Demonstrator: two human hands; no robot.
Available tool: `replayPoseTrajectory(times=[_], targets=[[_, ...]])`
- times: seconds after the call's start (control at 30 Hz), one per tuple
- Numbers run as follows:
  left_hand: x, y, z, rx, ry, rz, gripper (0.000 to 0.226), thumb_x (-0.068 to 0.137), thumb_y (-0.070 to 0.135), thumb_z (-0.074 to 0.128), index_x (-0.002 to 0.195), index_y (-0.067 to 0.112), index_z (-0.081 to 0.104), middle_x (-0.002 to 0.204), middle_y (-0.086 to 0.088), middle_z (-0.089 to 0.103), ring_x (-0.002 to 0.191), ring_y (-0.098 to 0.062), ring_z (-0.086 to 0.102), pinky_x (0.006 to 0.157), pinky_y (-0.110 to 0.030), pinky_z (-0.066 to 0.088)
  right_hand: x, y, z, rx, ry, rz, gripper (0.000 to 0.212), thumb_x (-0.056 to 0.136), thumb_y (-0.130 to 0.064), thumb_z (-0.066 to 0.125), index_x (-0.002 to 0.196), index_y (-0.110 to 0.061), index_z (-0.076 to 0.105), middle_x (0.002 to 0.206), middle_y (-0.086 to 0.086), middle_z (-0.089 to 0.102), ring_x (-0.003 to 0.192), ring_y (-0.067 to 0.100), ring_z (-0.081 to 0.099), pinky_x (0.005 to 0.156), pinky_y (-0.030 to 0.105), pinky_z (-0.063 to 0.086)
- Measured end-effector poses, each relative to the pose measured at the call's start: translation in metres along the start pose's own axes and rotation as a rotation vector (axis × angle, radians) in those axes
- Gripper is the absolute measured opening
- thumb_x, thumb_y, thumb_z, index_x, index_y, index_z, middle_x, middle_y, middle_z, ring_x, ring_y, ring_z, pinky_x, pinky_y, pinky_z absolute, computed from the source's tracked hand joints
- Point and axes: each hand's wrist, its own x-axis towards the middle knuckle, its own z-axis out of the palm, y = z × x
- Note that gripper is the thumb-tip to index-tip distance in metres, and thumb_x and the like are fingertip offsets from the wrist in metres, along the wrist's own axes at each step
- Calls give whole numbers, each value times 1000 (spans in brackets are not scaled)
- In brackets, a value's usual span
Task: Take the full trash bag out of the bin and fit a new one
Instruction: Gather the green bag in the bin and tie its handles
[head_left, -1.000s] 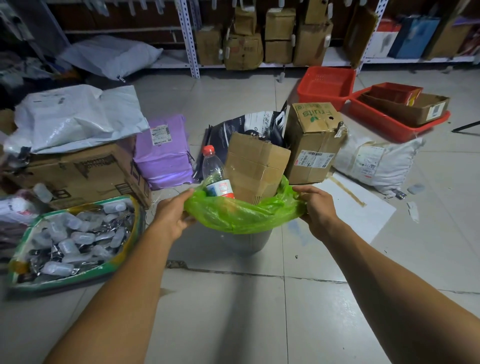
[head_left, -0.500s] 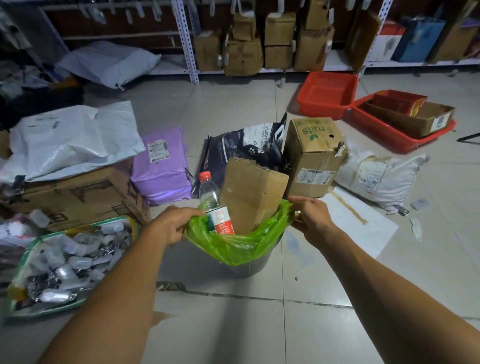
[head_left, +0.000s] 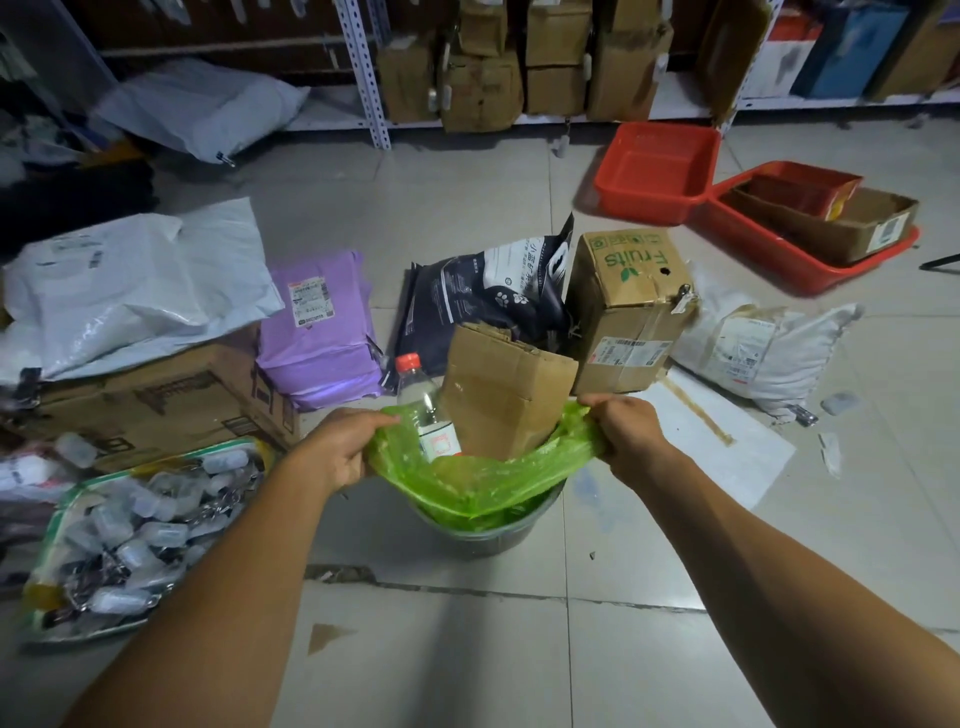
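Left hand: the left hand (head_left: 340, 449) reaches forward on an outstretched arm, fingers curled round the left edge of the green trash bag (head_left: 483, 480) and gripping it.
Right hand: the right hand (head_left: 631, 434), arm likewise extended, grips the bag's right edge in a closed fist, knuckles up.
Bag: gathered between the two hands, it sits inside the grey bin (head_left: 478, 535), its rim pulled clear of the bin's edge.
Contents: a plastic bottle (head_left: 423, 402) with a red cap and a flattened cardboard piece (head_left: 506, 392) stand up out of the bag's mouth.
Far side: a dark printed pouch (head_left: 483, 291) and a "Fruits" box (head_left: 626, 306) stand just behind the bin.
Left flank: a green-rimmed tray (head_left: 52, 525) of small clear items lies near the left forearm, a purple parcel (head_left: 317, 327) beyond it.
Open room: bare floor tiles (head_left: 467, 665) spread on the near side of the bin, between the forearms.
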Motion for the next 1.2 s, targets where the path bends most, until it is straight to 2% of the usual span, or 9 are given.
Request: replayPoseTrajectory(times=[0.17,0.43,0.57,0.67,0.8,0.9,1.03,1.13,1.2], targets=[[2,28,13,-139,217,142,14,87,3,60,75,10,62,42,-1,63,34,-11,60,33,-26,50,11,-23,12,68,24,-72,38,89,10,43,110,-10,67,97,13,64,84,26,62,75,37,55],[5,65,27,-155,385,337,17,83,5,64,70,16,59,70,-6,60,68,-22,57,68,-34,50,1,-56,30,109,-29,-183,42,85,16,48,113,-9,66,76,9,60,57,23,59,60,33,52],[1,88,32,-183,354,366,17,88,7,60,72,15,58,71,-9,61,59,-20,56,63,-30,50,-5,-72,35,131,-21,-244,43,85,15,49,113,-12,67,85,6,63,68,18,60,52,25,51],[-4,100,35,-154,326,376,18,89,4,59,74,13,58,73,-10,61,61,-21,57,66,-32,52,-5,-85,41,131,-34,-301,38,83,10,56,109,-15,70,100,8,66,84,19,61,63,26,50],[-7,106,24,-49,347,351,10,84,3,60,80,11,64,84,-16,68,78,-29,66,79,-46,59,-17,-103,41,120,-63,-326,37,84,12,56,89,-22,70,95,5,65,77,15,57,54,22,42],[-22,114,19,-31,304,299,12,80,-4,58,77,8,61,71,-12,61,62,-24,60,52,-28,56,-28,-114,36,145,-72,-316,41,82,15,52,85,-22,69,88,5,64,74,16,55,54,23,40],[-36,118,12,184,278,207,14,81,1,66,93,0,61,71,-14,59,58,-24,57,53,-29,49,-40,-122,32,119,-65,-309,38,79,15,53,85,-19,70,90,8,64,71,18,53,54,24,40],[-40,122,2,632,298,255,25,77,12,76,92,-5,67,87,-19,67,78,-30,66,68,-36,53,-46,-124,29,8,-84,-275,22,87,2,57,85,-16,69,90,10,64,66,16,51,58,26,40],[-44,127,1,684,345,328,23,79,14,72,90,-6,69,86,-19,66,80,-30,64,65,-34,48,-48,-123,25,-165,-89,-266,18,91,-3,56,80,-12,67,83,11,61,58,14,45,54,26,36]])
